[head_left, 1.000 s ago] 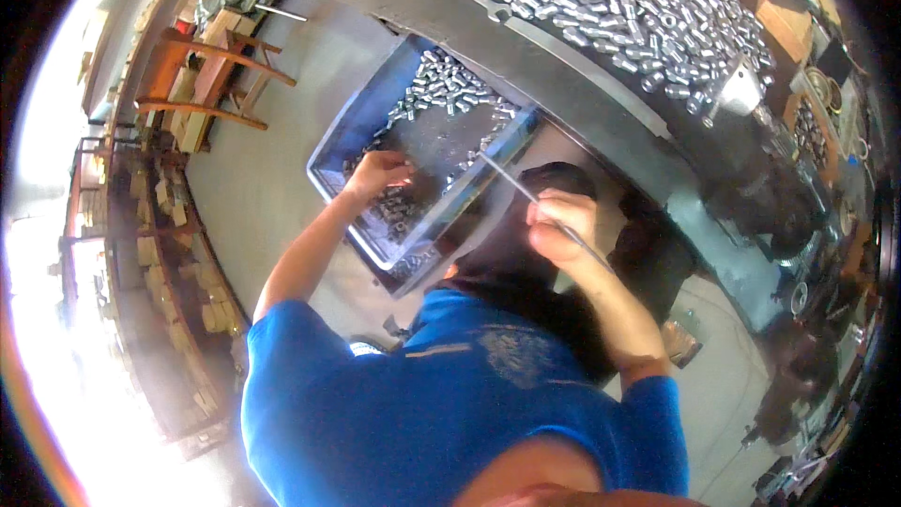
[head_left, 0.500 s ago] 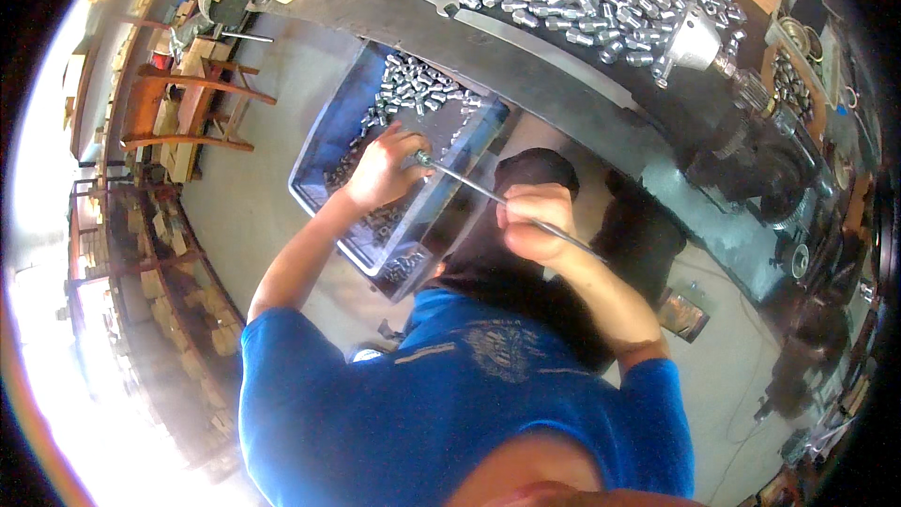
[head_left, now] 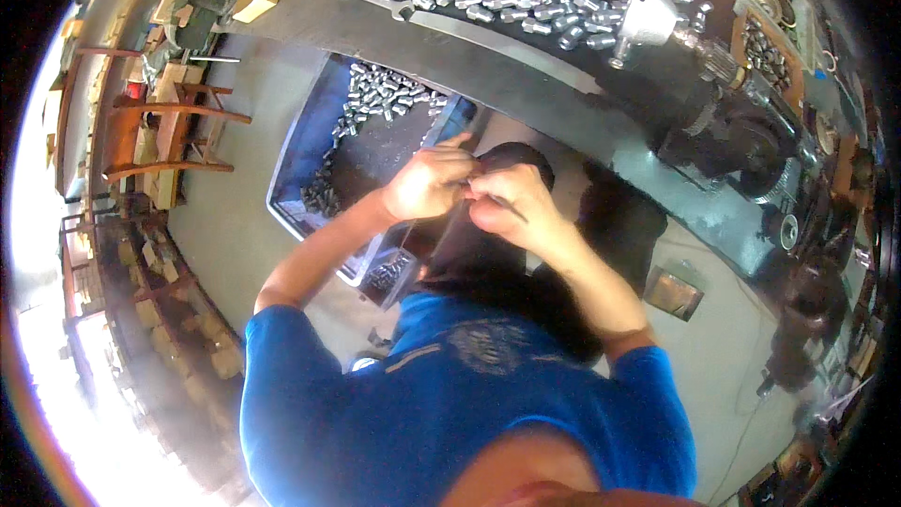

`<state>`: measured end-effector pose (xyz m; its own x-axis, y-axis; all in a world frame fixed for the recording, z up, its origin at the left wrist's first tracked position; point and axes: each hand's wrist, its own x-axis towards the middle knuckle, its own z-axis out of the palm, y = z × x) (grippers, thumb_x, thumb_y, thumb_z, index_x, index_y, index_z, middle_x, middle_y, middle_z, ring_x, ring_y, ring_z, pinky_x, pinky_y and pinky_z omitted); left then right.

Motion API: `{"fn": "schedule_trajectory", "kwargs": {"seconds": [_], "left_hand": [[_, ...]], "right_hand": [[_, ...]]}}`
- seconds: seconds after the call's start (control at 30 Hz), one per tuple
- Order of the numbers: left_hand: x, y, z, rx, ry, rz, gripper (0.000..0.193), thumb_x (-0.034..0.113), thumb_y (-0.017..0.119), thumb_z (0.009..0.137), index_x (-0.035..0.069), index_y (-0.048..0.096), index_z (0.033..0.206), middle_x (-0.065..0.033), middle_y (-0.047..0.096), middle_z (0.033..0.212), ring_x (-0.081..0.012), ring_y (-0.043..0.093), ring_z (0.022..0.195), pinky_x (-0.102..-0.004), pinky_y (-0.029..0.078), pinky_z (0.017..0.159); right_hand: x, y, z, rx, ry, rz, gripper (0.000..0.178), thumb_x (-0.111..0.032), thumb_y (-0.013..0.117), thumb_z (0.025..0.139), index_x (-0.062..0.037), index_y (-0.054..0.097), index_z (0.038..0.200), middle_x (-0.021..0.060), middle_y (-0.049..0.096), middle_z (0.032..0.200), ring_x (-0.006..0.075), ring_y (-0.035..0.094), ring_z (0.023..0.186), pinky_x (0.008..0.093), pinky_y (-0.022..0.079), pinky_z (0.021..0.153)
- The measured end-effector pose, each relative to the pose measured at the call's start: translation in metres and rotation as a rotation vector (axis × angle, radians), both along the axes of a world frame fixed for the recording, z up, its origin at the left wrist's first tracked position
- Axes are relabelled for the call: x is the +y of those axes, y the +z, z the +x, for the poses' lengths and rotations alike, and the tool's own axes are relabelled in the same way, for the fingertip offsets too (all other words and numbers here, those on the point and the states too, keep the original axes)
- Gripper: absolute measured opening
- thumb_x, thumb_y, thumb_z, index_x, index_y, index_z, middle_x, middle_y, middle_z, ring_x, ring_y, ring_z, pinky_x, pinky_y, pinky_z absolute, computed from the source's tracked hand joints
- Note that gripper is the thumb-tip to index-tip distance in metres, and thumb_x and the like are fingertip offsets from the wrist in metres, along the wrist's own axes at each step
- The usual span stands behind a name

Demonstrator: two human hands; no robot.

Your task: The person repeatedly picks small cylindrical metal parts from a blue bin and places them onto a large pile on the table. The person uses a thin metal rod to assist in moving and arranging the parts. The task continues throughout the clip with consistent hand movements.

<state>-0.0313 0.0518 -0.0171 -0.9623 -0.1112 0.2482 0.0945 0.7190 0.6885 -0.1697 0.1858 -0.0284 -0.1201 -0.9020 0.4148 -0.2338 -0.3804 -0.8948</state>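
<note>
Beside the right edge of the blue bin, the right hand is gripping a thin rod, which is slanting lengthwise from wrist toward the left hand, whose hold I cannot tell.

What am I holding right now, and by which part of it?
Your right hand grips a thin rod; only a short stretch shows, so where along its length is unclear. Whether your left hand holds anything can't be told.

Thin rod, slanted, mostly hidden
</note>
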Motion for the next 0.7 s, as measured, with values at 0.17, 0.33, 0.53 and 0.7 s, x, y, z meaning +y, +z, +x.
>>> {"fn": "schedule_trajectory", "kwargs": {"seconds": [0.17, 0.33, 0.53, 0.7], "left_hand": [[-0.032, 0.018, 0.019, -0.063, 0.209, -0.128, 0.026, 0.001, 0.074, 0.066, 0.001, 0.064, 0.09, -0.0131, 0.067, 0.09, -0.0297, 0.065, 0.089, -0.0485, 0.037, 0.106], [-0.05, 0.037, 0.028, -0.036, 0.293, -0.135, 0.028, 0.006, 0.075, 0.071, 0.0, 0.065, 0.096, -0.0128, 0.069, 0.097, -0.0271, 0.066, 0.093, -0.0444, 0.04, 0.105], [-0.055, 0.038, 0.026, -0.016, 0.344, -0.062, 0.028, 0.004, 0.076, 0.069, 0.001, 0.067, 0.095, -0.0109, 0.069, 0.102, -0.0259, 0.063, 0.105, -0.0439, 0.038, 0.106], [-0.064, 0.041, 0.022, 0.078, 0.375, -0.093, 0.029, 0.005, 0.078, 0.068, 0.0, 0.066, 0.094, -0.0106, 0.069, 0.101, -0.025, 0.064, 0.103, -0.0454, 0.037, 0.106]], "right_hand": [[0.019, 0.025, -0.013, 0.283, -0.019, -0.263, 0.026, -0.019, 0.066, 0.062, -0.0076, 0.043, 0.063, 0.0084, 0.039, 0.06, 0.0278, 0.047, 0.051, 0.0379, 0.039, 0.045], [0.022, 0.032, 0.0, 0.276, -0.165, -0.471, 0.027, -0.012, 0.064, 0.05, -0.0069, 0.037, 0.054, 0.0068, 0.034, 0.059, 0.023, 0.042, 0.045, 0.0338, 0.035, 0.04], [0.014, 0.022, -0.002, 0.225, -0.163, -0.437, 0.027, -0.011, 0.064, 0.05, -0.0061, 0.038, 0.054, 0.0079, 0.033, 0.058, 0.0241, 0.042, 0.045, 0.0343, 0.033, 0.04], [0.014, 0.015, -0.004, 0.192, -0.165, -0.428, 0.024, -0.012, 0.065, 0.051, -0.0057, 0.042, 0.055, 0.0088, 0.039, 0.06, 0.0252, 0.045, 0.045, 0.0345, 0.035, 0.041]]}}
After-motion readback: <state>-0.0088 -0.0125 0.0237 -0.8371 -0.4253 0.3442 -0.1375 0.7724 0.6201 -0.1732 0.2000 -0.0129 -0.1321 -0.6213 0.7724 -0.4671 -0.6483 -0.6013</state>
